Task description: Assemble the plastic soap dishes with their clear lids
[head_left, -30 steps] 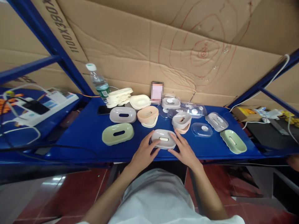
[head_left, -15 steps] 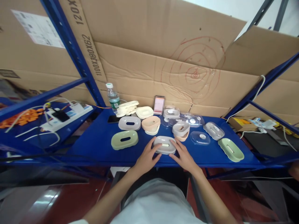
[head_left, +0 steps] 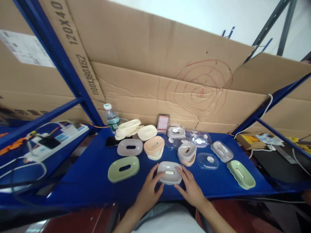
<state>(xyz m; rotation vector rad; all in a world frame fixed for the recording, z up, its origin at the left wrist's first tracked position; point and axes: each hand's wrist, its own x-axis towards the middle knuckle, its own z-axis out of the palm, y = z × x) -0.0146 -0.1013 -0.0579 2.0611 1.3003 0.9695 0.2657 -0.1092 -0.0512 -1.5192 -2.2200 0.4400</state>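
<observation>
A grey oval soap dish (head_left: pixel 169 177) with a pale slot in its middle rests near the table's front edge. My left hand (head_left: pixel 151 185) grips its left end, thumb at the near side and fingers over the rim. At the opposite end my right hand (head_left: pixel 190 187) holds it the same way. Just beyond lies a grey dish (head_left: pixel 187 151) stacked on a peach one (head_left: pixel 189 162). Left of that stack sits a peach dish (head_left: pixel 153 145) on a cream one. A green dish (head_left: pixel 113 172) and a grey-mauve dish (head_left: pixel 119 147) lie to the left.
Clear lids (head_left: pixel 207 161) and a grey dish (head_left: pixel 222 151) lie right, with a green dish (head_left: pixel 241 174) beyond. Cream pieces (head_left: pixel 128 127), a water bottle (head_left: pixel 112 119) and a phone-like screen (head_left: pixel 163 123) stand along the cardboard wall (head_left: pixel 136 87). Blue posts (head_left: pixel 55 58) flank the table.
My view has tilted upward, so the table and everything on it appear lower in the picture. Both hands stay on the grey soap dish, with little visible change in their grip.
</observation>
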